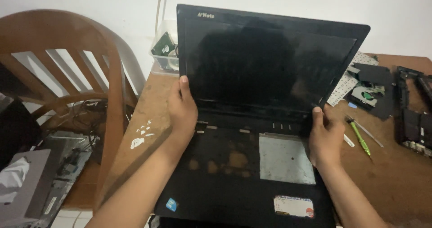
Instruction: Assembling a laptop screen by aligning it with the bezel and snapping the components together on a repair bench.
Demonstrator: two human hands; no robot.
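While both hands pinch the black open laptop's (252, 133) screen edges, left hand (182, 108) mid-frame, right hand (325, 135) beside a green-handled screwdriver (360, 138) at right.

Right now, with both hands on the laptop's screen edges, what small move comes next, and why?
Probably tilt the lid back a touch, evenly. The left hand and right hand grip its lower corners near the hinges, and the keyboard bay is open, so a one-sided pull could twist it.
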